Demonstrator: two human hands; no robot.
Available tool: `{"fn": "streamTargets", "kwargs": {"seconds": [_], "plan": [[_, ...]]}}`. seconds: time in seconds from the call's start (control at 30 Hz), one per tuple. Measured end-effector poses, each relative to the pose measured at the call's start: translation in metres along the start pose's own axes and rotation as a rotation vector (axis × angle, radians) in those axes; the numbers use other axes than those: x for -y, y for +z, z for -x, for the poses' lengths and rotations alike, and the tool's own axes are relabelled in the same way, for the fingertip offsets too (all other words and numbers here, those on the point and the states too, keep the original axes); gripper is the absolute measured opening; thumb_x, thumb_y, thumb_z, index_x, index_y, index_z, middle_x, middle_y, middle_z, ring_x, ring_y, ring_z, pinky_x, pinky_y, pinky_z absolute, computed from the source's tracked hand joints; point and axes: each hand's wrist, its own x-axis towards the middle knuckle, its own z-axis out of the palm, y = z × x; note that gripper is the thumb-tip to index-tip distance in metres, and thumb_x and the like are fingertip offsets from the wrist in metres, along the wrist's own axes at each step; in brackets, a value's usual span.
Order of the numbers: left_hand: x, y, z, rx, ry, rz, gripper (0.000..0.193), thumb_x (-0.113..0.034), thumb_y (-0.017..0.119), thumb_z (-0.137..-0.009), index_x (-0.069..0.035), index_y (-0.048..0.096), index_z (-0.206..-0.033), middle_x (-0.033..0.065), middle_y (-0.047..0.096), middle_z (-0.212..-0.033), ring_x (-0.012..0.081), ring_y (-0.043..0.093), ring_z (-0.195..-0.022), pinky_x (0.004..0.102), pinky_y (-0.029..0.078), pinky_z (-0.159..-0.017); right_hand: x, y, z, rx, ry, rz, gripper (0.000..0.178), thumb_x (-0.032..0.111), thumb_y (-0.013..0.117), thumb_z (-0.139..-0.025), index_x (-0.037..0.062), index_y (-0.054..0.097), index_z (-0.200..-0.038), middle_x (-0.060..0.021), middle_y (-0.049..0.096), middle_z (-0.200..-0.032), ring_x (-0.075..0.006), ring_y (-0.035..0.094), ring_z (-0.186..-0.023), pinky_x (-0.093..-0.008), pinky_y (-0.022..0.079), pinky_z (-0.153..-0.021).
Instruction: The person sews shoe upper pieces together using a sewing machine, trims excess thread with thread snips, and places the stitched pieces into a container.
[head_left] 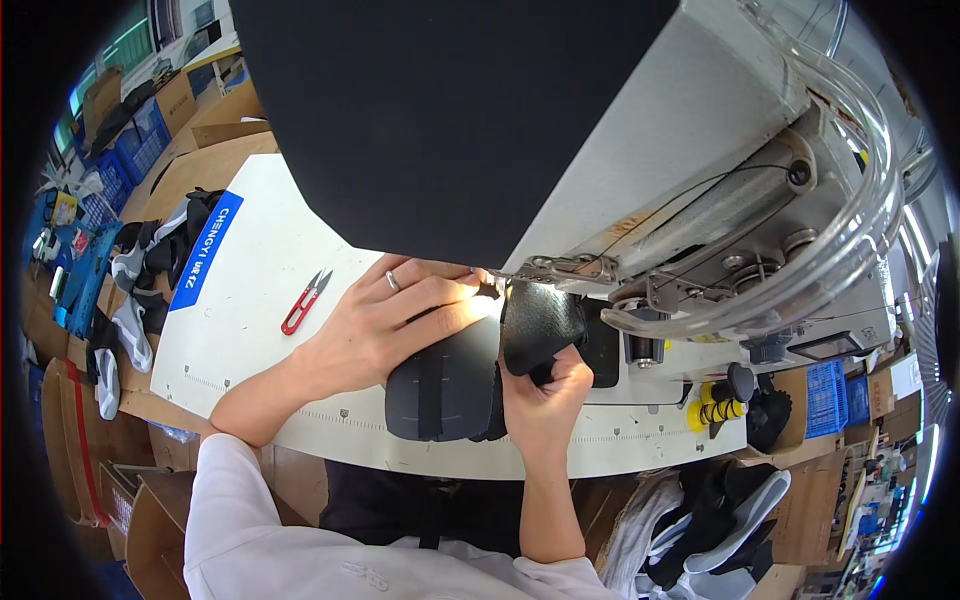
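Under the head of the sewing machine (650, 200) lies a dark grey padded piece (408, 395) with a black strip down its middle. My left hand (405, 315), with a ring on one finger, comes over it from the left. Its fingertips meet at the lit spot by the needle area and pinch the work there. My right hand (550, 395) grips a glossy black leather-like piece (540, 325) from below, thumb against its lower edge. This piece sits beside the padded one, and whether they are joined is hidden. The machine's dark cover hides the far side.
Red-handled thread snips (305, 303) lie on the white table (240, 270) left of my left hand. Yellow-and-black spools (718, 405) stand at the right. Black-and-white pieces (130, 300) hang at the left edge; more (710, 520) are heaped at lower right. Cardboard boxes (160, 530) surround the table.
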Motion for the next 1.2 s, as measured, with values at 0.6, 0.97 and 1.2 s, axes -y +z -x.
{"fn": "streamTargets", "kwargs": {"seconds": [0.6,0.97,1.2], "plan": [[-0.003,-0.003,-0.002,0.011,0.056,-0.079,0.036,-0.006,0.066,-0.073,-0.005,0.065,-0.109,0.0076,0.061,-0.119,0.0249,0.057,-0.116,0.0414,0.048,-0.094,-0.007,-0.001,0.0,0.003,-0.051,-0.121,0.018,0.008,0.075,-0.086,-0.0005,0.061,-0.095,0.001,0.064,-0.085,-0.0046,0.053,-0.077,-0.0199,0.043,-0.07],[-0.005,0.0,0.0,0.009,0.039,-0.036,0.031,-0.006,0.062,-0.077,-0.004,0.066,-0.107,0.0069,0.062,-0.115,0.024,0.057,-0.117,0.0434,0.048,-0.097,-0.009,0.0,0.001,-0.089,-0.154,0.045,0.008,0.002,0.069,-0.086,-0.0053,0.066,-0.085,-0.0113,0.065,-0.072,-0.0144,0.052,-0.064,-0.0289,0.041,-0.06],[-0.006,0.004,-0.001,-0.018,0.074,-0.121,0.027,-0.009,0.061,-0.077,-0.003,0.067,-0.102,0.0058,0.062,-0.11,0.025,0.058,-0.118,0.0438,0.051,-0.096,-0.014,-0.01,-0.009,0.023,-0.062,-0.039,0.017,0.012,0.071,-0.09,-0.0013,0.061,-0.095,-0.0002,0.064,-0.085,-0.0061,0.053,-0.078,-0.0204,0.044,-0.073]]}}
